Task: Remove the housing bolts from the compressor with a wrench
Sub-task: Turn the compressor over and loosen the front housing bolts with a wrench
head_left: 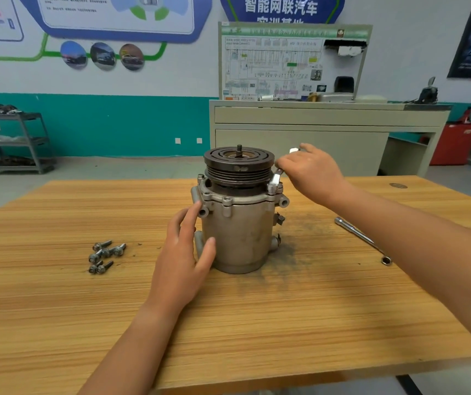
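Now, wrench on the compressor

It stands upright on the table: a grimy grey cylinder under a dark grooved pulley. Your right hand curls its fingers round the wrench, head down at the flange's right edge. Your left hand rests straight fingers on the left side. Loose bolts lie well apart, leftward.

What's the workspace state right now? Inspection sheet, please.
Surface: wooden table; dark grime smear right of the compressor.
Job's things: compressor upright; wrench at its upper right edge; loose bolts piled at left.
Clutter: socket bar lying at right.
Hands: left hand touches the compressor's side, fingers straight; right hand grips the wrench.
Cables: nothing seen.
Surroundings: beige bench with wiring board; metal cart; wall posters.
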